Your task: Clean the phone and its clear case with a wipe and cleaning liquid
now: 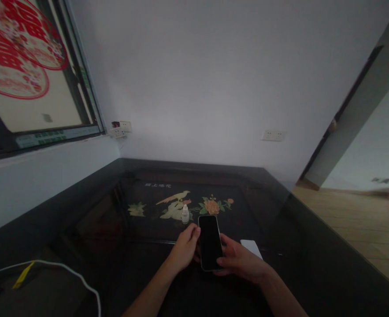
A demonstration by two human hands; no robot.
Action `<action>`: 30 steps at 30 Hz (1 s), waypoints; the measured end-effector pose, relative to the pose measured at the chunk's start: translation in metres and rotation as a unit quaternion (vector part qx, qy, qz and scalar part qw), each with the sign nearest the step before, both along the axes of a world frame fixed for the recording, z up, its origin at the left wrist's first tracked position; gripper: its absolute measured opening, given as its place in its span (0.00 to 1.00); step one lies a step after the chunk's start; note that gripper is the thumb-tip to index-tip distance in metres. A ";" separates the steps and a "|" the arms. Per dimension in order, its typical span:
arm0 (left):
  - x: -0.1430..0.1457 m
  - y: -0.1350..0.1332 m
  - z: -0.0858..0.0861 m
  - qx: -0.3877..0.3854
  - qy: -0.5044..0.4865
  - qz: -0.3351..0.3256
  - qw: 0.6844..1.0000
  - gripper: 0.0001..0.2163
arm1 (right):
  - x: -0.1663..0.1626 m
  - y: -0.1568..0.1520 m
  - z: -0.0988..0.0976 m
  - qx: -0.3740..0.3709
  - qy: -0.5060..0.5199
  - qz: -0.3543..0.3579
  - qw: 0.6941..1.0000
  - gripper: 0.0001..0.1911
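1. Two bare forearms are seen entering from the bottom edge and meeting over a dark glass-topped table (131, 268).
2. A phone (210, 242) with a black, unlit screen is held between both hands, screen up, its long side pointing away from the person, just above the middle of the table.
3. The left hand (183, 250) is closed against the phone's left edge, with the fingers curled and the thumb laid near the upper left corner.
4. The right hand (238, 262) is cupped around the lower right part of the phone, with the thumb set on the bottom edge; the fingers beneath cannot be made out.
5. A small white bottle (185, 214) is stood upright just beyond the phone's top left corner, apart from both hands.
6. A flat white card (251, 248) is laid on the table just beside the right hand.
7. Under the glass, a painted bird (177, 197) and an orange flower (212, 206) are shown beyond the bottle.
8. A white cable (78, 275) with a yellow tag (23, 275) is draped across the near left corner, well apart from the hands.
9. A wall socket (272, 135) is fixed to the far wall, and a window (32, 101) with red decorations is set at the left.
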State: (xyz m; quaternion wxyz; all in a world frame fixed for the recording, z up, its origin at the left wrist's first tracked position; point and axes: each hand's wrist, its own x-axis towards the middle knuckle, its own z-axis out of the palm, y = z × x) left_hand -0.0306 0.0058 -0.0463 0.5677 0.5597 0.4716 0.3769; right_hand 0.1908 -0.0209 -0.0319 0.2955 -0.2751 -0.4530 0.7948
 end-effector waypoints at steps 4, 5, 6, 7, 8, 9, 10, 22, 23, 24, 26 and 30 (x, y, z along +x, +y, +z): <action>0.001 0.000 -0.001 0.004 -0.003 0.005 1.000 0.23 | -0.002 -0.001 0.003 -0.002 0.008 0.000 1.000 0.41; 0.000 0.000 -0.001 0.018 0.005 0.012 1.000 0.23 | -0.002 -0.001 0.003 -0.004 0.003 -0.008 1.000 0.40; 0.000 0.000 -0.001 0.036 0.016 0.019 0.999 0.23 | -0.003 -0.001 0.004 -0.005 -0.006 -0.018 1.000 0.38; 0.000 0.000 -0.001 0.050 0.027 0.024 0.998 0.23 | -0.003 0.000 0.003 -0.007 -0.019 -0.029 0.999 0.35; 0.000 -0.001 -0.001 0.056 0.035 0.026 0.997 0.23 | -0.004 0.000 0.003 -0.007 -0.035 -0.040 0.999 0.32; 0.000 -0.001 -0.001 0.052 0.040 0.021 0.998 0.23 | -0.004 0.001 0.002 -0.006 -0.051 -0.052 0.997 0.30; 0.000 -0.002 -0.001 0.043 0.042 0.012 0.998 0.23 | -0.005 0.002 0.001 -0.005 -0.066 -0.065 0.996 0.27; 0.002 -0.005 -0.006 0.007 0.053 -0.030 0.998 0.22 | -0.007 0.014 -0.015 0.057 -0.152 -0.210 0.964 0.33; 0.002 -0.005 -0.005 0.008 0.056 -0.032 0.998 0.22 | -0.007 0.015 -0.016 0.063 -0.151 -0.210 0.964 0.34; 0.003 -0.005 -0.003 0.012 0.062 -0.032 0.997 0.21 | -0.007 0.015 -0.018 0.068 -0.151 -0.212 0.963 0.36; 0.003 -0.006 0.000 0.024 0.077 -0.027 0.996 0.19 | -0.007 0.016 -0.020 0.078 -0.155 -0.215 0.961 0.39; 0.001 -0.007 0.005 0.032 0.090 -0.021 0.995 0.19 | -0.005 0.015 -0.021 0.096 -0.173 -0.215 0.956 0.38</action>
